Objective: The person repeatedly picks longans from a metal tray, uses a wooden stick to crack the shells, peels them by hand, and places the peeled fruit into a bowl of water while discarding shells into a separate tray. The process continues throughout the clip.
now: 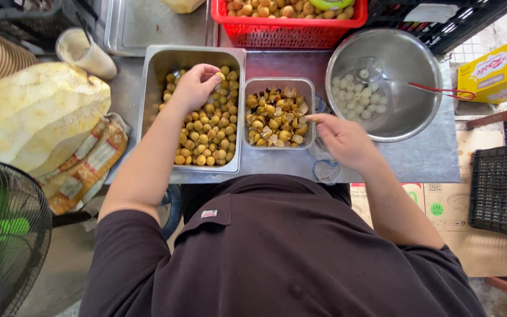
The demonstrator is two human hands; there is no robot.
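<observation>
My left hand (196, 86) reaches into a large steel pan (154, 88) of small round brown fruits (206, 138), its fingers curled around one fruit near the pan's far side. My right hand (342, 140) rests on the steel table beside a smaller steel pan (279, 83) filled with empty shells and seeds. Its fingers are bent at the pan's right edge, and I cannot tell whether it holds anything. A big steel bowl (409, 64) at the right holds peeled white fruits (359, 97) in water.
A red basket (289, 32) of more brown fruits stands at the back. A red-handled tool (441, 91) lies across the bowl. A cup with a straw (83, 53), a large pale sack (30, 114), a fan (4, 235) and black crates (500, 188) surround the table.
</observation>
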